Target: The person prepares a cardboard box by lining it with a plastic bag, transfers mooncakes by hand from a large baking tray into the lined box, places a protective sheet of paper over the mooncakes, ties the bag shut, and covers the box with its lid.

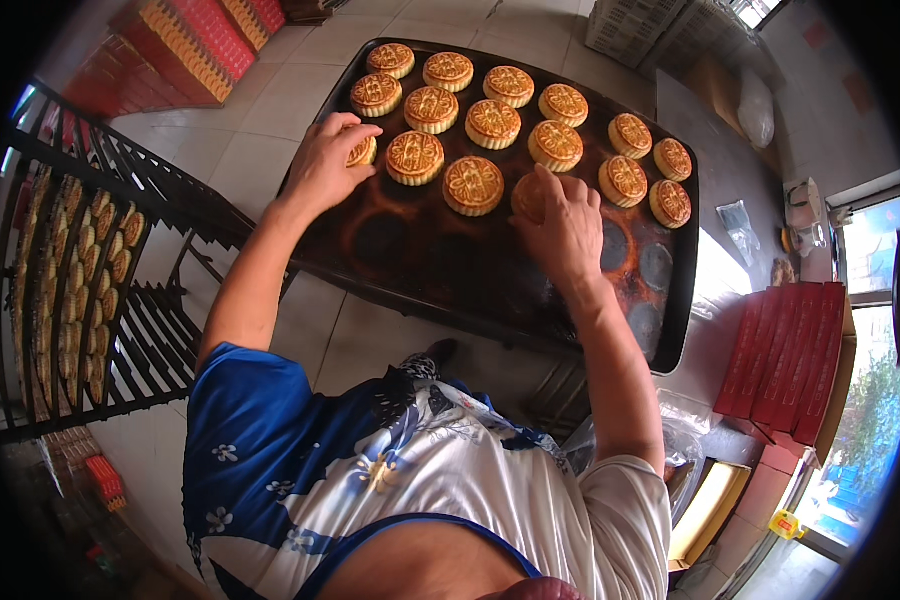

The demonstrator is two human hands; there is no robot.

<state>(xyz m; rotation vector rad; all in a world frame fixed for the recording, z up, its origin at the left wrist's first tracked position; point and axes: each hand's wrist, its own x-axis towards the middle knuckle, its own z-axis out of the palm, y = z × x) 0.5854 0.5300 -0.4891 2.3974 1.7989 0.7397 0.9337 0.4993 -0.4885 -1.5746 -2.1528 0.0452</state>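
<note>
In the head view, the left hand (320,170) curls a part-open grip round a left-edge cake (363,152) on the tray (440,275); the right hand (571,232), similarly curled, holds a shaded cake (529,199) nearer the middle; side holds probably spare the tops; whether either is lifted, I cannot tell.

The left forearm (245,285) reached up beside the tray (440,275), the left hand (325,165) curved in a grip over its left side. The right forearm (618,375) crossed its near edge, right hand (565,225) bent downward, fingertip closure hard to judge.
</note>
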